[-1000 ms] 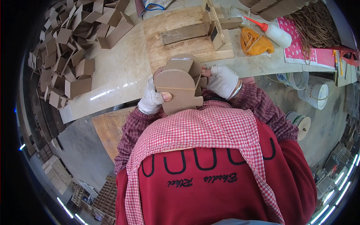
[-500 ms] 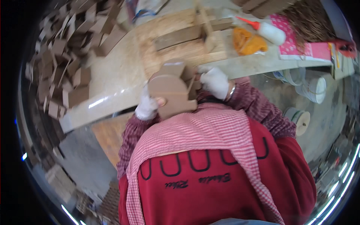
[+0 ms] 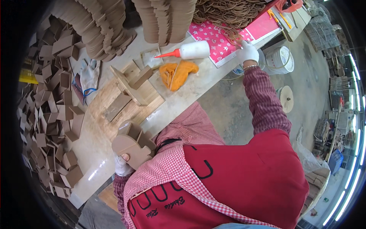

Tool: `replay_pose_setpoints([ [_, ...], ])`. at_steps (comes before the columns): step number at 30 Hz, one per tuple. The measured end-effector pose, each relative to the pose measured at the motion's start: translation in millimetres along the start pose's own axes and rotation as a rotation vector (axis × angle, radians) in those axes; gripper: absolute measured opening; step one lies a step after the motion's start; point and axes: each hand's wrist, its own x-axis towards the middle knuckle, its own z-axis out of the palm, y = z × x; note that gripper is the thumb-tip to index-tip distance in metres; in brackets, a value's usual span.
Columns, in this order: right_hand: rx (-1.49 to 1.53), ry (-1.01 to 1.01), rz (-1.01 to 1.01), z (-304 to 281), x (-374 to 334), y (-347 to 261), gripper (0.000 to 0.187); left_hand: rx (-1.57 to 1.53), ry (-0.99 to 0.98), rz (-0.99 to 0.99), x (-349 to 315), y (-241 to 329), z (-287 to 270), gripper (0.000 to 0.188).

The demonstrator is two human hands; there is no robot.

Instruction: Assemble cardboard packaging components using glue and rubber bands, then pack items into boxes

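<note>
tilted, round-topped brown box (image 3: 129, 146) — plus brown loops (image 3: 228, 13), heaped

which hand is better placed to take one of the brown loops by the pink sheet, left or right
Right, most likely: the right hand is at the edge of the pink sheet, close to the brown loops. The left hand is farther off and holds the brown board piece.

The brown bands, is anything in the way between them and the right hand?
Nothing visible. The right hand is at the trailing end of the brown bands, by the pink sheet; the white bottle lies left, not between them.
</note>
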Motion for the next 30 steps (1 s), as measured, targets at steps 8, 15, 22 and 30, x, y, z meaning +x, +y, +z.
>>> replay_pose_setpoints([
  [8, -0.577, -0.142, 0.152, 37, 15, 45, 0.028, 0.030, 0.003, 0.022, 2, 5, -27, 0.068],
  [15, -0.164, -0.173, 0.150, 43, 31, 41, 0.027, -0.150, 0.157, 0.314, -3, 49, -35, 0.060],
  [22, -0.752, -0.217, -0.073, 2, 49, -16, 0.022, -0.200, 0.263, 0.417, -2, 52, -8, 0.073],
  [30, 0.275, -0.097, -0.818, -73, -16, -194, 0.021, -0.201, 0.250, 0.422, 0, 54, 6, 0.081],
])
